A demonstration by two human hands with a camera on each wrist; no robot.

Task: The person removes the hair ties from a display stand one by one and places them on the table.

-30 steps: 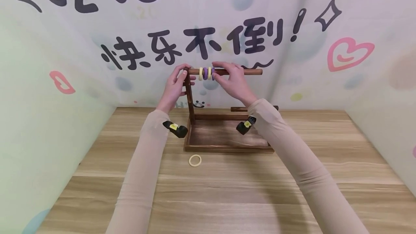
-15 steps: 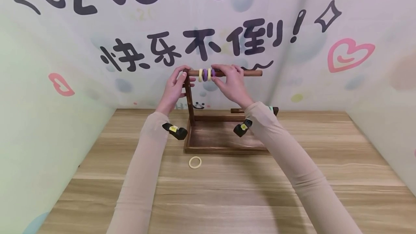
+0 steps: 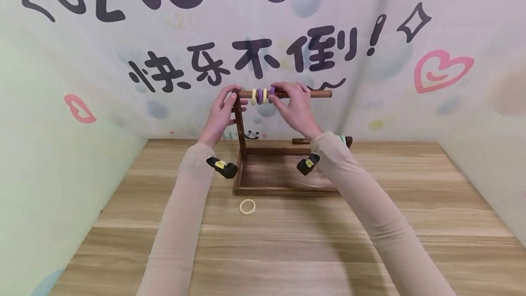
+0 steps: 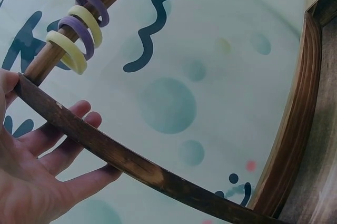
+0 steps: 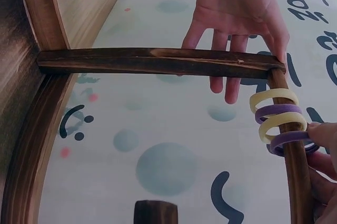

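My left hand (image 3: 222, 111) holds the top of the dark wooden upright (image 3: 240, 129) of a stand, thumb at the corner and fingers behind the post. From that corner a wooden rod (image 3: 322, 94) runs sideways, threaded with two pale yellow and two purple rings. My right hand (image 3: 297, 104) pinches the outermost purple ring (image 5: 287, 138) between thumb and fingers, around the rod. The inner purple ring (image 4: 73, 22) sits between the yellow rings, the innermost yellow ring (image 5: 274, 93) being closest to the post. A loose pale yellow ring (image 3: 247, 214) lies flat on the table.
The stand's shallow tray base (image 3: 287, 192) rests on the wood-grain table (image 3: 263, 250). A lower peg (image 3: 300, 141) bears a mint ring (image 3: 343, 139), partly hidden by my right sleeve. Behind stands a printed wall (image 3: 230, 22); pale walls flank both sides.
My right hand has shifted the outermost purple ring slightly right along the rod, widening its gap from the neighbouring yellow ring. My left hand keeps its hold on the post.
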